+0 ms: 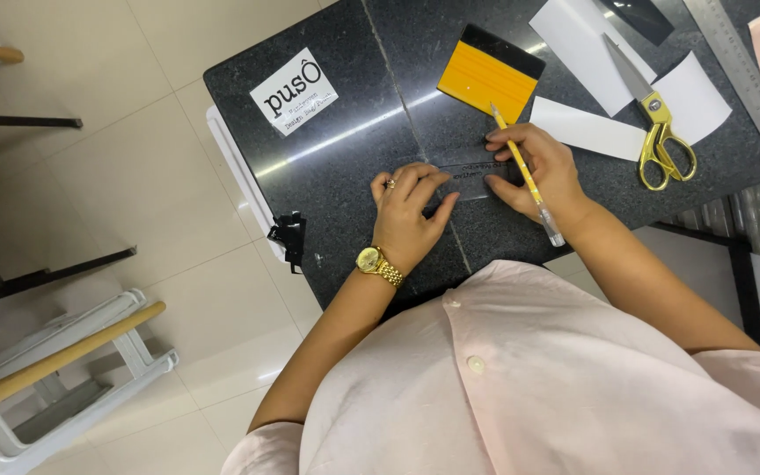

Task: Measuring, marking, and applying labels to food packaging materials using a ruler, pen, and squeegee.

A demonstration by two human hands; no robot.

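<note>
Now the left hand (406,215) presses a clear plastic strip (472,176) flat on the dark granite counter (345,167); the right hand (543,171), grip closed around a yellow craft knife (525,176), steadies its 3 o'clock end. Trimming looks underway; any cut calls for a steady hold.

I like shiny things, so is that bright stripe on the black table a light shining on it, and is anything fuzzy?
Head view: yes, a streak of glare crosses the polished dark table; the left hand, right hand, yellow pencil and gold scissors look sharp; shadows are soft.
</note>
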